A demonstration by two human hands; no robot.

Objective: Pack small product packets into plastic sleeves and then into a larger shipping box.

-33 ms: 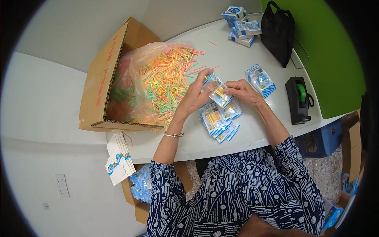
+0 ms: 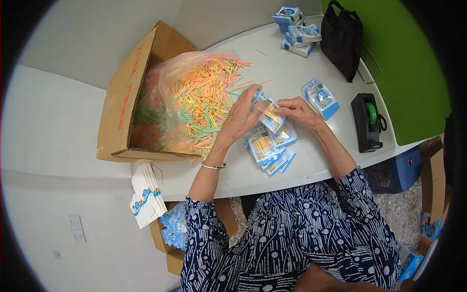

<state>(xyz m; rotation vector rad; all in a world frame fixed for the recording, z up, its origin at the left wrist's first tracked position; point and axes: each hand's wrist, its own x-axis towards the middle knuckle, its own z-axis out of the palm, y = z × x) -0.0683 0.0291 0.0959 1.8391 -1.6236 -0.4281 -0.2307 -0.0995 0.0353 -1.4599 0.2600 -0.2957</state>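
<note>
Between my two hands is a small clear packet with blue-striped ends, showing yellow and pink sticks inside. My left hand grips its left side with closed fingers. At its upper right edge, my right hand pinches the plastic. Just below the hands, several similar filled packets lie overlapping on the white table. Left of my left hand spreads a big heap of thin pastel sticks, orange, yellow, green and pink, spilling from a clear plastic bag.
A cardboard box lies on its side around the bag. Blue-and-white packs and a black bag stand at the back. On the right are a flat stack of packets and a black tape dispenser. Folded white cartons hang at the left edge.
</note>
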